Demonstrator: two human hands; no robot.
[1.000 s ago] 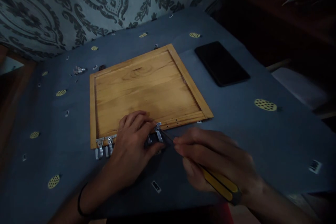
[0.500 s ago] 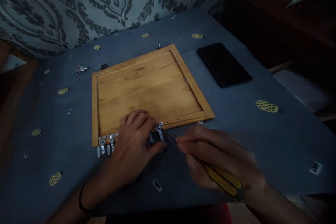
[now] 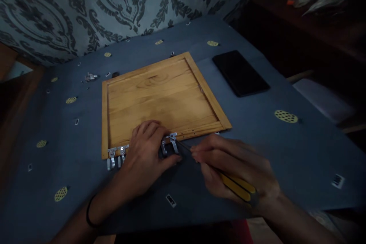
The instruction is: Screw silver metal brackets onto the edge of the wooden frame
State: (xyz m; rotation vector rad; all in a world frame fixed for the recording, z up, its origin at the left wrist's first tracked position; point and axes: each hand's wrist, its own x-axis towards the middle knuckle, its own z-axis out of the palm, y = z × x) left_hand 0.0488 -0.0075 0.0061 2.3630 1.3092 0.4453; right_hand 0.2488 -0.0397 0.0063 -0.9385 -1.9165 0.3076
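A framed wooden board lies on the cloth-covered table. Along its near edge runs a metal hook rail, its hooks hanging past the edge; its middle is hidden. My left hand is over the rail, fingers curled on the board and thumb stretched below the right-hand hooks. In my right hand is a screwdriver with a yellow and black handle. Its thin shaft slants toward the right end of the rail; the tip's exact contact cannot be made out. Small dark holes mark the board's edge to the right.
A black phone or tablet lies right of the board. Small metal pieces and a dark item are near its far left corner. The blue patterned tablecloth reaches a patterned wall. Dark furniture stands at right.
The view has shifted slightly. The screwdriver is still at the rail's right end, and my left hand keeps its place over the rail.
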